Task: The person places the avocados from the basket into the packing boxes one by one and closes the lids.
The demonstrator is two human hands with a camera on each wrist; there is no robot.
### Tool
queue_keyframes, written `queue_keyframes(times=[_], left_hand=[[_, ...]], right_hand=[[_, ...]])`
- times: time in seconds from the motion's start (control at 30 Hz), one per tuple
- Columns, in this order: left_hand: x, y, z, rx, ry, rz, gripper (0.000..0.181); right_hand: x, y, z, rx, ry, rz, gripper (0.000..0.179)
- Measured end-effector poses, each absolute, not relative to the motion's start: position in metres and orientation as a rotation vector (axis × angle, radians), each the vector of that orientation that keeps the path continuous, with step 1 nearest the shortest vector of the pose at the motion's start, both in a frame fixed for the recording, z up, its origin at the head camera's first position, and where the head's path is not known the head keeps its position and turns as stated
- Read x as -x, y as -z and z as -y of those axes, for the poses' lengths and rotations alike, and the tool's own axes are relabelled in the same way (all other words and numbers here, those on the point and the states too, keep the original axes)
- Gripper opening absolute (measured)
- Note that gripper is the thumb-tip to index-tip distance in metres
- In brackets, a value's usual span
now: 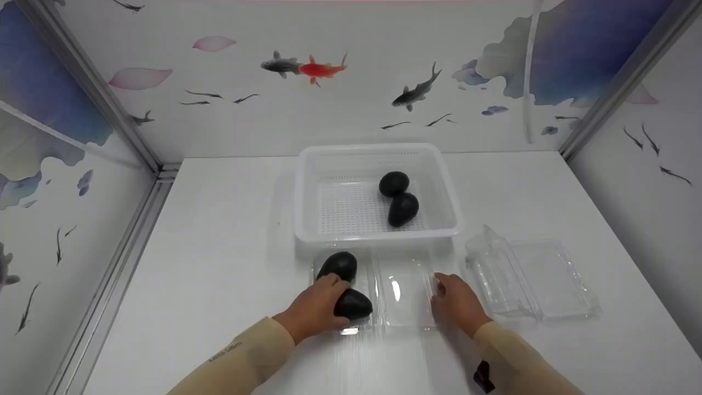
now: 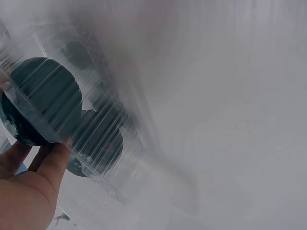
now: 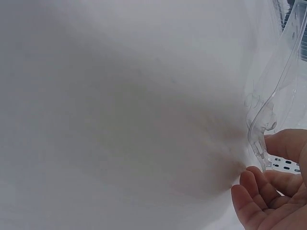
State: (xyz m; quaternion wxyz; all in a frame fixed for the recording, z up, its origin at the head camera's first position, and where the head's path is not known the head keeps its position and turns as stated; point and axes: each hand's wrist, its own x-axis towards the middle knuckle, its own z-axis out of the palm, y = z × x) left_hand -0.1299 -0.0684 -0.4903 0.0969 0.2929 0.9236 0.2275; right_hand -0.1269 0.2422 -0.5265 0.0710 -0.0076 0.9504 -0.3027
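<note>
A clear plastic clamshell box lies open in front of the basket, its ribbed tray [image 2: 103, 129] on the left and its flat lid [image 1: 408, 299] on the right. Two black, pear-shaped avocados sit in the tray, a far avocado [image 1: 341, 265] and a near avocado [image 1: 354, 305]. My left hand [image 1: 313, 307] grips the near one, fingers reaching between the two fruits and thumb at its near side. At the lid's right edge, my right hand [image 1: 458, 304] pinches the thin plastic rim [image 3: 259, 139] between thumb and fingers.
Behind the box stands a white perforated basket [image 1: 378, 237] holding two more black avocados [image 1: 403, 209]. A second open clear clamshell [image 1: 554, 280] lies right of my right hand. Printed panels [image 1: 351, 120] enclose the white table [image 1: 208, 236] at the back and sides.
</note>
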Motion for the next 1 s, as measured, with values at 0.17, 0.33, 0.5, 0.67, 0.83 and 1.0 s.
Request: queue_keyframes(times=[0.17, 0.33, 0.5, 0.67, 0.83, 1.0], left_hand=[[0.1291, 0.4948, 0.0685, -0.896, -0.666, -2.733, 0.055], [0.1293, 0.4973, 0.0679, -0.891, -0.656, -2.741, 0.056], [0.1298, 0.4971, 0.0673, -0.896, -0.650, -2.748, 0.057], [0.1296, 0.4959, 0.0666, -0.890, -0.627, -2.745, 0.058], [0.1294, 0.4954, 0.0659, -0.889, -0.596, -2.754, 0.059], [0.1287, 0.4942, 0.0654, -0.908, -0.562, -2.771, 0.058]], right_hand=[[0.1260, 0.5264, -0.2411, -0.003, 0.904, -2.845, 0.049], [0.1271, 0.5274, -0.2411, -0.023, 0.901, -2.838, 0.049], [0.1291, 0.5283, -0.2423, -0.018, 0.905, -2.846, 0.049], [0.1302, 0.5270, -0.2435, -0.010, 0.971, -2.826, 0.049], [0.1311, 0.5251, -0.2440, -0.025, 0.988, -2.787, 0.050], [0.1319, 0.5247, -0.2459, -0.007, 0.969, -2.768, 0.053]])
